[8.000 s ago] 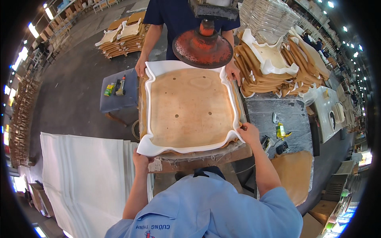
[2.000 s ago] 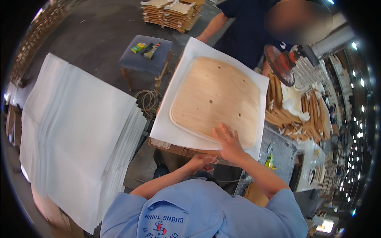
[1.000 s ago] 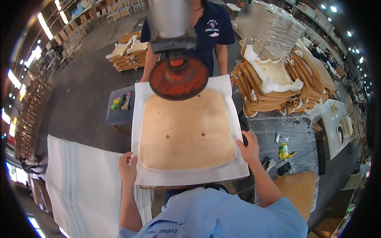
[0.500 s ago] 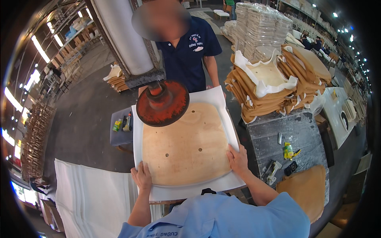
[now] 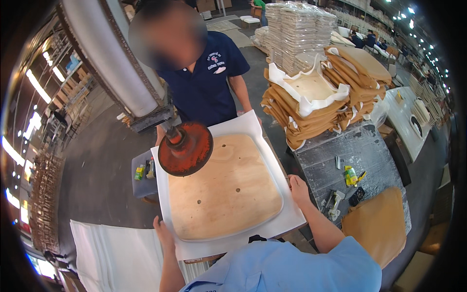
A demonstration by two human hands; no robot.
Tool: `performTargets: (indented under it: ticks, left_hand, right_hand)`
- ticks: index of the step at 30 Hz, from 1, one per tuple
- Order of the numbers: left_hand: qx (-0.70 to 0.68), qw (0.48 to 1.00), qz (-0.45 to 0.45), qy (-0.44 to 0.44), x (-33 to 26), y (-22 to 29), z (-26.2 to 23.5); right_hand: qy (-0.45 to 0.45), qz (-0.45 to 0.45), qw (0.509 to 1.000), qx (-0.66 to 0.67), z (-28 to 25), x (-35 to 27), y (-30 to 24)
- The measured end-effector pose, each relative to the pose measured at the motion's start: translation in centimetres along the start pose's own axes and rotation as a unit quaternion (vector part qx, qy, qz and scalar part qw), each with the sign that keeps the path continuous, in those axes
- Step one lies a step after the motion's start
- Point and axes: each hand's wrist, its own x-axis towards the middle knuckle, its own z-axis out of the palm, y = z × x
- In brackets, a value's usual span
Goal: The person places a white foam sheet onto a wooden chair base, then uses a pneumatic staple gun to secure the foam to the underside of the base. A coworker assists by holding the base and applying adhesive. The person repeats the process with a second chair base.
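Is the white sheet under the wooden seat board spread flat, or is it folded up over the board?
Spread flat: the white sheet shows as an even border around the wooden seat board, nowhere over it.

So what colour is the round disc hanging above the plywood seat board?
Rusty orange-red, seen in the head view: the round disc hangs over the plywood seat board.

Furniture factory floor, stacked upholstered seat pads (image 5: 316,104), metal workbench (image 5: 340,165), press (image 5: 185,148)
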Motion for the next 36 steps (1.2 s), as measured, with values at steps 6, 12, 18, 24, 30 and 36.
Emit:
performTargets:
  ticks: [6,12,18,24,30,36]
  left_hand:
    - [-0.093,0.923,-0.293,-0.229,2.0,0.3,-6.7]
    - [-0.075,0.898,-0.288,-0.324,3.9,-0.6,-7.0]
    - [-0.019,0.898,-0.298,-0.322,4.4,-2.6,-6.8]
    - [-0.043,0.913,-0.266,-0.307,2.9,-3.7,-5.7]
    - [-0.042,0.933,-0.249,-0.258,1.8,-4.0,-5.2]
    - [-0.043,0.934,-0.248,-0.253,1.0,-4.2,-5.0]
  right_hand:
    - [-0.208,0.186,0.957,0.077,-1.5,1.0,-2.1]
    - [-0.246,0.187,0.949,-0.061,-2.8,1.1,-2.4]
    - [-0.253,0.217,0.929,-0.163,-2.3,-0.9,-2.8]
    - [-0.190,0.118,0.941,-0.255,-2.0,-2.5,-1.4]
    - [-0.148,0.093,0.956,-0.235,-1.7,-3.0,-0.5]
    - [-0.143,0.037,0.955,-0.257,-1.7,-2.6,-0.1]
